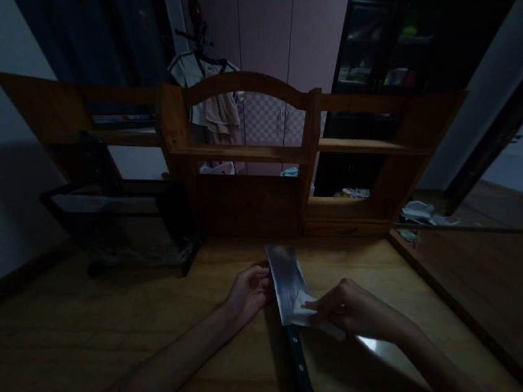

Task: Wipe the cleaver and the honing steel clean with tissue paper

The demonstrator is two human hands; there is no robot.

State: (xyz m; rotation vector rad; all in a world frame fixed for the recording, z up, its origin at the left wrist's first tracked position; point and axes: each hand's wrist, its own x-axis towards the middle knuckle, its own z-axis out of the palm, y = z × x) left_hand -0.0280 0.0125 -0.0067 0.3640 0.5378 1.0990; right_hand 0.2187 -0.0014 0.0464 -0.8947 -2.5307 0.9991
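Cleaver (285, 296) between left and right fingers (318, 304)

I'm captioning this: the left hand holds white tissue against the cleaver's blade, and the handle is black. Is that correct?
Wrong hand: the head view shows the right hand holding the white tissue against the blade; the handle is black.

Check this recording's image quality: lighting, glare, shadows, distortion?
Head view: dim overall, with the dark cabinet losing detail; head view: pale sheen on the cleaver blade, a bright patch, probably glare, on the tabletop near the right hand, shadow below it; head view: wide-angle stretch, the wooden shelf's ends splaying outward.
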